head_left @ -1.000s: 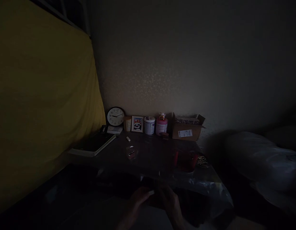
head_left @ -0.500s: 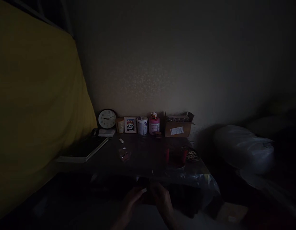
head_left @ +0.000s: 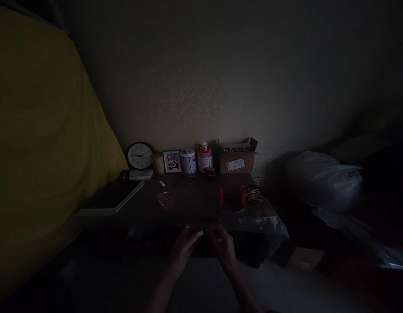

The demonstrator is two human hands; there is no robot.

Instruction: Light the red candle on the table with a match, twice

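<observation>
1 white object sits in left hand, near right hand.

Small whitish piece, slightly tilted, between the hands, touching the left one.

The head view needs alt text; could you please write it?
A left hand holds a small white object beside the right hand in dim light; beyond, a clock, panda picture, white canister, pink canister and cardboard box line a table.
</observation>
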